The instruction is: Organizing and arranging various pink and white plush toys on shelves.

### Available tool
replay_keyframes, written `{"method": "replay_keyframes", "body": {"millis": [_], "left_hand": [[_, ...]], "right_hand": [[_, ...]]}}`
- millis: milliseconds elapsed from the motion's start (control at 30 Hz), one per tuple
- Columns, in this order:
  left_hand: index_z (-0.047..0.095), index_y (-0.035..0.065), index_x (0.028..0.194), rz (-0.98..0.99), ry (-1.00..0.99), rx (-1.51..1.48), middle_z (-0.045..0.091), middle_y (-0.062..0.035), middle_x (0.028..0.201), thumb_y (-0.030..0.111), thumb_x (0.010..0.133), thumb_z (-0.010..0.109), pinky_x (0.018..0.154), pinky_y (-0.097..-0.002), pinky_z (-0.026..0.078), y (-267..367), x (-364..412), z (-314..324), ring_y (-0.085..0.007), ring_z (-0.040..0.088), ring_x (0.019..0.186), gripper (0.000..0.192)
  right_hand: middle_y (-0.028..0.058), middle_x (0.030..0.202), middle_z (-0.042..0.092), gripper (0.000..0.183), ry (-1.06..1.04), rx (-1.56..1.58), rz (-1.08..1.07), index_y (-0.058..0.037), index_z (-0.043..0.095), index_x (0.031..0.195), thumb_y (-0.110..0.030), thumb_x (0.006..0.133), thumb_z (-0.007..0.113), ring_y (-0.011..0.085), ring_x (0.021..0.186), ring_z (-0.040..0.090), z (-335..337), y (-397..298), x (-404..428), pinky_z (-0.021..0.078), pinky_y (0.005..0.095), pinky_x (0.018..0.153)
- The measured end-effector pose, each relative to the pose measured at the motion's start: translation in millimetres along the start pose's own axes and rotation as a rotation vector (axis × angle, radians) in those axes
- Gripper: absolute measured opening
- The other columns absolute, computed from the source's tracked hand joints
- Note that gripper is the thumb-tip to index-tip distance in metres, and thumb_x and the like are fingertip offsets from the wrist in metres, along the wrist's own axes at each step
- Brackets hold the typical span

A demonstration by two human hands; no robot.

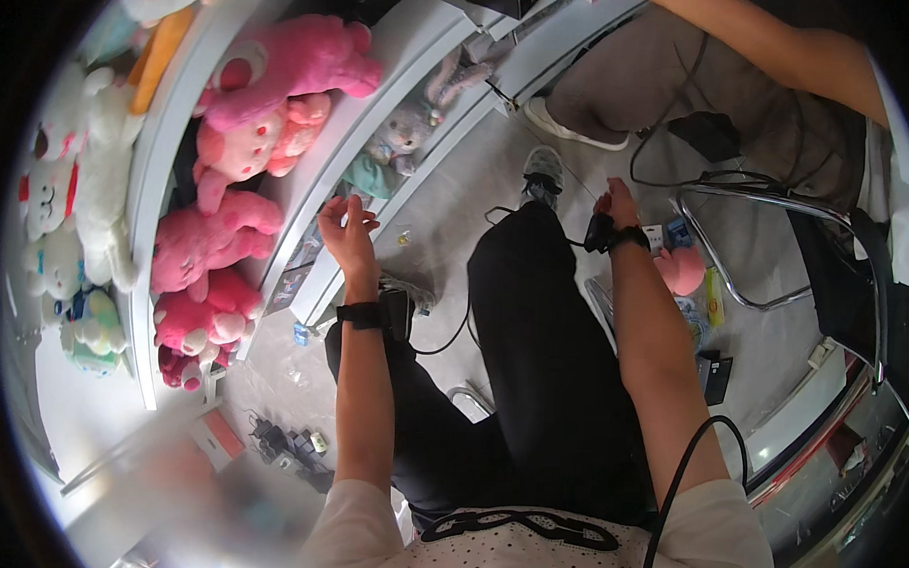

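Observation:
My left hand (347,231) is raised palm up beside the white shelf unit, its fingers loosely curled and holding nothing. A black strap (359,316) circles that wrist. My right hand (619,205) hovers past my right knee, seen nearly edge-on, with the thumb apart from the fingers and no object visible in it. On its wrist sits a black strapped device (600,233) with a cable. Nearest my left hand are a teal cloth item (371,177) and a grey plush rabbit (406,130) on the low shelf. Pink plush toys (216,238) lie on the shelf above.
White plush toys (105,182) fill another shelf at far left. Another person's forearm (785,51) and shoe (576,124) are at upper right, near a chrome-framed chair (765,193). A pink round item (680,269) and black adapters (287,447) lie on the floor. Cables loop nearby.

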State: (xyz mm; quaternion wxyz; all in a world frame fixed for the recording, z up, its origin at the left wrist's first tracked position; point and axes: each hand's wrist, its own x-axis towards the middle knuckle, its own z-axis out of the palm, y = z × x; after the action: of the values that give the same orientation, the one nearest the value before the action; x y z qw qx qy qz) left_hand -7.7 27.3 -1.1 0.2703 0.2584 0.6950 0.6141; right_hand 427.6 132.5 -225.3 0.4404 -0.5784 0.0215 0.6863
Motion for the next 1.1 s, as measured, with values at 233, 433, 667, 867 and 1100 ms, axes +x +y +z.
{"method": "replay_keyframes", "body": {"millis": [233, 433, 667, 867, 1100], "left_hand": [[0.052, -0.0018, 0.124, -0.036, -0.108, 0.151, 0.061, -0.0084, 0.105, 0.015, 0.097, 0.07, 0.058, -0.0258, 0.054, -3, 6, 14, -0.013, 0.063, 0.074, 0.037], [0.05, -0.0049, 0.124, -0.03, -0.194, 0.227, 0.062, -0.0125, 0.106, 0.011, 0.096, 0.07, 0.056, -0.0252, 0.053, -1, 29, 16, -0.0133, 0.063, 0.07, 0.038], [0.051, -0.0035, 0.123, -0.053, -0.261, 0.255, 0.061, -0.0115, 0.107, 0.009, 0.096, 0.069, 0.056, -0.025, 0.051, -8, 36, 29, -0.0129, 0.062, 0.069, 0.035], [0.048, -0.0023, 0.126, -0.109, -0.28, 0.24, 0.064, -0.0106, 0.107, 0.01, 0.096, 0.068, 0.058, -0.0252, 0.051, -15, 28, 29, -0.0129, 0.064, 0.07, 0.038], [0.055, -0.0026, 0.12, -0.155, -0.281, 0.18, 0.066, -0.008, 0.106, 0.016, 0.096, 0.07, 0.059, -0.0243, 0.05, -12, 20, 47, -0.0113, 0.064, 0.072, 0.034]], "right_hand": [[0.0069, 0.081, 0.062, 0.042, 0.338, -0.625, -0.143, -0.0042, 0.067, 0.1, -0.037, 0.078, 0.078, 0.0202, 0.07, 0.06, -117, 39, 36, 0.0506, 0.0359, 0.061], [0.007, 0.089, 0.064, 0.042, 0.741, -1.115, -0.226, -0.0052, 0.068, 0.105, -0.04, 0.082, 0.073, 0.0201, 0.078, 0.061, -202, 46, 11, 0.0514, 0.0353, 0.068], [0.0072, 0.098, 0.067, 0.044, 0.8, -1.189, -0.208, -0.0063, 0.069, 0.111, -0.042, 0.086, 0.068, 0.0199, 0.088, 0.063, -248, 53, -5, 0.0523, 0.0346, 0.075], [0.0074, 0.105, 0.069, 0.046, 0.588, -0.949, 0.022, -0.0073, 0.07, 0.116, -0.045, 0.09, 0.063, 0.0198, 0.096, 0.065, -278, 54, 1, 0.0531, 0.0339, 0.081], [0.0056, 0.106, 0.069, 0.047, 0.114, -0.986, -0.136, -0.0055, 0.071, 0.118, -0.044, 0.094, 0.059, 0.0162, 0.097, 0.065, -286, -2, -30, 0.0532, 0.0324, 0.082]]}}
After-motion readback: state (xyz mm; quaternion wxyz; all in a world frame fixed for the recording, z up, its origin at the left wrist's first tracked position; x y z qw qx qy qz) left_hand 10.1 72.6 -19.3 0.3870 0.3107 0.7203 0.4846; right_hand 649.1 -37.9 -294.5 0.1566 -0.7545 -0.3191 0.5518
